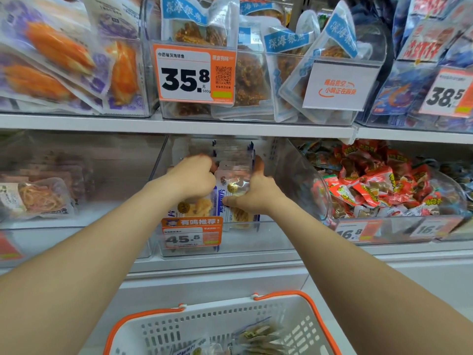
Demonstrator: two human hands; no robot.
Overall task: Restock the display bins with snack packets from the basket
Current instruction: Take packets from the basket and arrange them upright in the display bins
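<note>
Between left hand (195,178), right hand (254,193), packets (234,179), apparently held.

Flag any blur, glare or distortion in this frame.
Head view: motion blur smears the orange packets top left and the red sweets; the 35.8 price tag is crisp; sheen on the clear bin wall; wide-angle lens stretches the arms toward the bottom corners; lighting even, no hard shadows.
</note>
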